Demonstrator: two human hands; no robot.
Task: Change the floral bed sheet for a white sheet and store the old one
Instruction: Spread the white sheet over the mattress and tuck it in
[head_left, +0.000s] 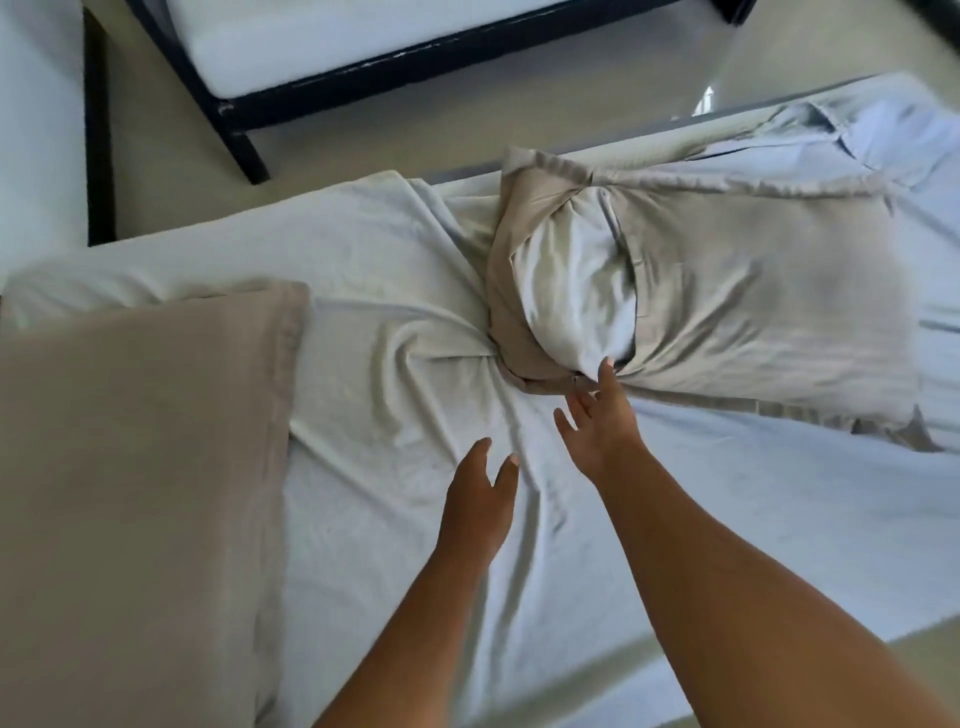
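Spreading their fingers (605, 373), right hand (597, 423) touches half-cased pillow (727, 312) and left hand (480, 501) reaches over white sheet (384, 364).

The plain white fabric bed sheet (415, 322) has a bluish cast. On the sheet lie a plain beige rectangular pillow (130, 467) and a second beige-cased pillow (753, 291) showing its white inner cushion (576, 296). Beyond the sheet stands a black metal bed frame (332, 83)

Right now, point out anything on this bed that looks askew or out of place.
On the right pillow, the white insert bulges out of the twisted open end of the beige case, just beyond the right hand. The white sheet is bunched into creases radiating from that end. The left pillow lies flat.
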